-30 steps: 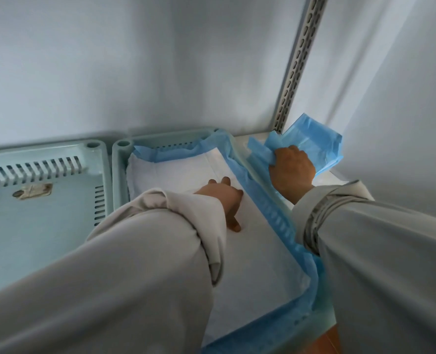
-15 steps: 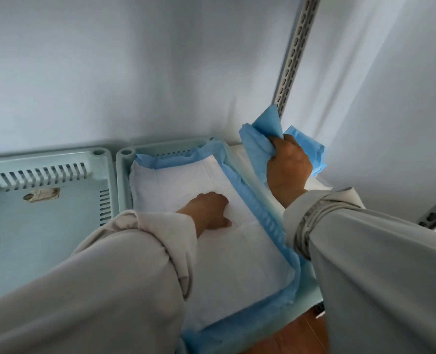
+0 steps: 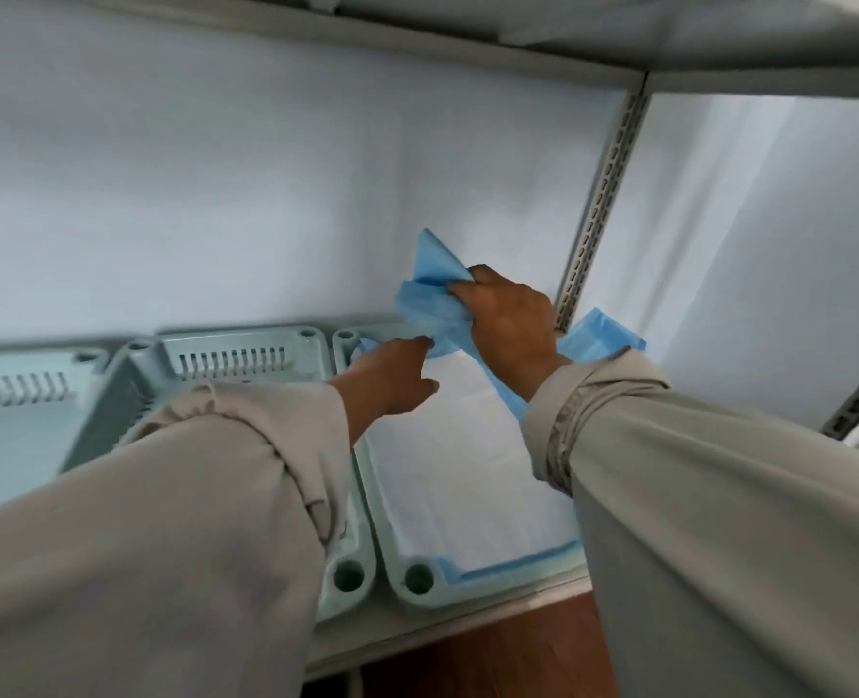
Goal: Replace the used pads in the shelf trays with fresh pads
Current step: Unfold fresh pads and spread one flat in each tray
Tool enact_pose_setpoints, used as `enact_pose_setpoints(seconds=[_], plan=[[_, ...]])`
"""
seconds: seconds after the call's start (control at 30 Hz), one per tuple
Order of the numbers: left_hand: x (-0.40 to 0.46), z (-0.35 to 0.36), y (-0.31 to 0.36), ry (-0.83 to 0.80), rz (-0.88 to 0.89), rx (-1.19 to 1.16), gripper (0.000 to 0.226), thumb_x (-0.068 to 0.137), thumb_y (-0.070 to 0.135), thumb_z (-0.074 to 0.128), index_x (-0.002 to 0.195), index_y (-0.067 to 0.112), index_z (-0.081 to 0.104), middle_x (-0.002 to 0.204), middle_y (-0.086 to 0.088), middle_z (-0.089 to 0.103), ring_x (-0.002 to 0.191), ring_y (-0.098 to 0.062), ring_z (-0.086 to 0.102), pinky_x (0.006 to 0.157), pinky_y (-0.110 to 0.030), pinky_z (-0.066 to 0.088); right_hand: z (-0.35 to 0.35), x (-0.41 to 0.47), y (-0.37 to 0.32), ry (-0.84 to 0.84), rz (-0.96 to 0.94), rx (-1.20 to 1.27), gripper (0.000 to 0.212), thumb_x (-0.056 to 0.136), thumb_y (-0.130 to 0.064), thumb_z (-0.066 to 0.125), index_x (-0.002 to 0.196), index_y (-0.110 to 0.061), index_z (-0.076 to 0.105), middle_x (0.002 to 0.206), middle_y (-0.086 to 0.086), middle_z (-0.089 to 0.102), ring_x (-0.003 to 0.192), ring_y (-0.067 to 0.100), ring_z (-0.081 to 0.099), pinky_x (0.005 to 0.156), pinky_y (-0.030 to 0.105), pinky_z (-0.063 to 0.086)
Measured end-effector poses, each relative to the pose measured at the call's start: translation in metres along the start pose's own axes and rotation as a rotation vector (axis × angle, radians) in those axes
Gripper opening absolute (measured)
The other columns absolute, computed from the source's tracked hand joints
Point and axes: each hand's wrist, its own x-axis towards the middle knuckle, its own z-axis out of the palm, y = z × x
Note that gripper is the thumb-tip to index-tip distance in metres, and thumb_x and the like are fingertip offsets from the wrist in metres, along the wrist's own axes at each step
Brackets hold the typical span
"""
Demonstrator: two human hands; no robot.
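A white pad with a blue border [image 3: 462,476] lies in the rightmost pale green tray [image 3: 417,579] on the shelf. My right hand [image 3: 510,322] grips a bunched blue pad [image 3: 430,304] and holds it up above the tray's far end, close to the back wall. My left hand [image 3: 392,377] reaches over the tray's far left part with loosely curled fingers, its fingertips near the hanging end of the blue pad. Whether they touch it I cannot tell. My sleeves hide much of both trays.
A second pale green tray [image 3: 246,345] without a pad stands left of the first, and a third [image 3: 19,380] further left. A slotted metal upright [image 3: 598,209] rises at the back right. An upper shelf [image 3: 619,37] hangs overhead. Brown floor [image 3: 493,657] shows below the shelf edge.
My right hand has lifted the blue pad higher and to the left, over the tray. My left hand has come off the white pad and moved up toward the blue one. The view has pulled back.
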Motion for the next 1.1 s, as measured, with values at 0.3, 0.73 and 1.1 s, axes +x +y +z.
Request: enact_pose_setpoints(seconds=[0.3, 0.73, 1.1], plan=[[-0.069, -0.028, -0.048, 0.161, -0.127, -0.255, 0.039, 0.094, 0.027, 0.053, 0.128, 0.006, 0.053, 0.124, -0.014, 0.060, 0.112, -0.031, 0.059, 0.099, -0.040, 0.047, -0.010, -0.020, -0.107, -0.017, -0.016, 0.281, 0.020, 0.088, -0.018, 0.058, 0.105, -0.015, 0.067, 0.103, 0.007, 0.065, 0.085, 0.031, 0.066, 0.070, 0.037, 0.054], [-0.116, -0.002, -0.075, 0.308, -0.308, -1.138, 0.014, 0.095, 0.009, 0.048, 0.099, 0.013, 0.060, 0.101, -0.010, 0.069, 0.099, -0.024, 0.066, 0.092, -0.043, 0.054, -0.001, -0.075, -0.184, -0.043, 0.221, 0.722, 0.034, 0.090, -0.001, 0.051, 0.118, -0.015, 0.065, 0.113, 0.002, 0.061, 0.093, 0.021, 0.058, 0.074, 0.022, 0.039], [-0.136, 0.001, -0.093, 0.030, -0.148, -1.453, 0.046, 0.092, 0.034, 0.058, 0.133, 0.014, 0.049, 0.121, -0.002, 0.064, 0.114, -0.016, 0.060, 0.102, -0.038, 0.047, 0.004, -0.069, -0.193, -0.189, 0.451, 0.670, 0.024, 0.097, -0.014, 0.045, 0.116, -0.012, 0.059, 0.109, 0.007, 0.065, 0.099, 0.025, 0.063, 0.083, 0.033, 0.050]])
